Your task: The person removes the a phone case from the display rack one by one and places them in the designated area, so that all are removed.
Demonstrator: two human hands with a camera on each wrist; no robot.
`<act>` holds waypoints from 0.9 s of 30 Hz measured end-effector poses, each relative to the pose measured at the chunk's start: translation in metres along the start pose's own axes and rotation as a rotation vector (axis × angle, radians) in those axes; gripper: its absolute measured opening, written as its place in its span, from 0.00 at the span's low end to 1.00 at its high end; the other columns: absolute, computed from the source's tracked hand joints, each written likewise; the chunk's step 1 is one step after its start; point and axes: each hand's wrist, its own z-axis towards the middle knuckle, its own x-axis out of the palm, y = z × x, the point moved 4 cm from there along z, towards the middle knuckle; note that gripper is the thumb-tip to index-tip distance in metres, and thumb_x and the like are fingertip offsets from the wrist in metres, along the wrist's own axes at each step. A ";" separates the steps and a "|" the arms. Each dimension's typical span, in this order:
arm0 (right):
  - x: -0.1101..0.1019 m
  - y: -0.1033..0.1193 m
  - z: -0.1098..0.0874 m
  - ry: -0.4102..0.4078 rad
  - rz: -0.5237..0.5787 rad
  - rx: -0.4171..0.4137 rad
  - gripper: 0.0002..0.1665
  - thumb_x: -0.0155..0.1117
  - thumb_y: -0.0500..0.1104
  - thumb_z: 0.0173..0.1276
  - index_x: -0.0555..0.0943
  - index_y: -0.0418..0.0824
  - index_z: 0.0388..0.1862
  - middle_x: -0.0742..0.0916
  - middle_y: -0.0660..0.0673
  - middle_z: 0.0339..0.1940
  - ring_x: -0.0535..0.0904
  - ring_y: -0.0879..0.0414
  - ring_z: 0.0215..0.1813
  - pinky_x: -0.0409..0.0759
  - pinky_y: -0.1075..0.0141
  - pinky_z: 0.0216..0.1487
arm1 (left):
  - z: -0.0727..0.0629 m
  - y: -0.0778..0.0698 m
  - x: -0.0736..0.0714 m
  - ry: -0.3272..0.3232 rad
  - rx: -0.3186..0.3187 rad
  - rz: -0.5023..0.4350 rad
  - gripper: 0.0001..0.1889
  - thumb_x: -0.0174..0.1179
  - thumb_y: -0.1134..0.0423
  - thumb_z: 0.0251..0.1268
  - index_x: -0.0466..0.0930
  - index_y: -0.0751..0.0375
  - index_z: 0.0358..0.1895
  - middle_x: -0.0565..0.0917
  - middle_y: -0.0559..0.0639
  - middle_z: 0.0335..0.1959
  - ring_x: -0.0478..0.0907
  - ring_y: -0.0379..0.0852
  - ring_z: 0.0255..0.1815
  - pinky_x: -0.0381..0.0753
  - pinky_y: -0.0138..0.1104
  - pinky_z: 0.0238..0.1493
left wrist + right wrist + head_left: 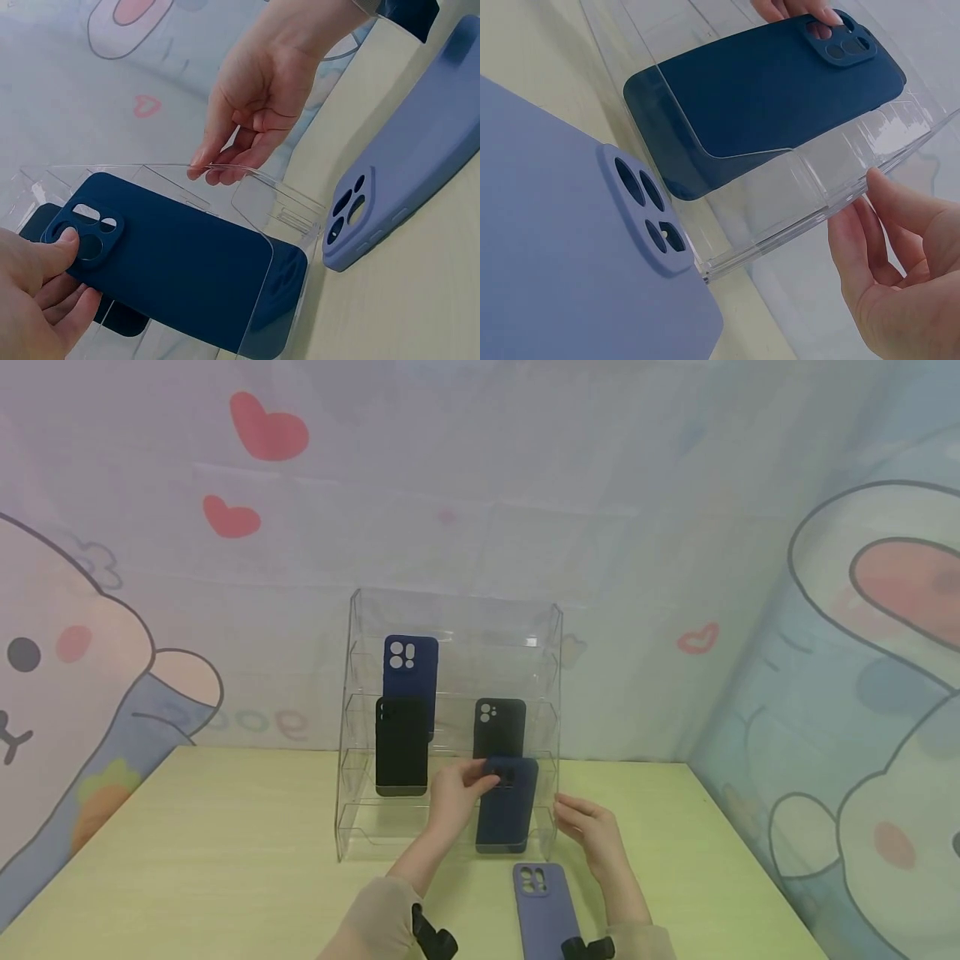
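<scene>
Fingers (77, 316) of the left hand (452, 793) sit behind the dark blue phone case (504, 814), thumb on the front at the camera cutout; gap about the case's thickness, a pinch at the upper end. Right hand (596, 835): thumb and fingers nearly together, pinching the side edge of the clear rack (450, 610), not touching any case.

Dark blue case is in the rack's lowest tier, right half, lower end behind the clear front lip, leaning slightly off upright. It partly covers 1 black case (500, 731) behind it. Another black case (402, 743) and 1 blue case (416, 668) stand in higher tiers on the left. Lavender case (546, 910) lies on the table (247, 827), in front of the rack, near the right hand.

Handling, judged by look: dark blue case light, matt, probably soft silicone-like; bends a bit, low slip, hard to break. Best hold is the top edge or camera end, thumb front and fingers back, lower end left free for the slot. Squeezing the long sides could flex it. Rack looks stiff, smooth, light enough to slide if pushed; side edge seems a fair place to steady it.
</scene>
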 end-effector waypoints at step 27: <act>0.000 -0.001 -0.001 0.013 -0.002 0.010 0.23 0.61 0.33 0.69 0.74 0.23 0.60 0.85 0.41 0.55 0.84 0.65 0.44 0.82 0.73 0.51 | -0.004 -0.018 -0.029 -0.117 0.024 -0.082 0.13 0.69 0.65 0.58 0.87 0.66 0.45 0.89 0.58 0.40 0.87 0.53 0.42 0.84 0.46 0.49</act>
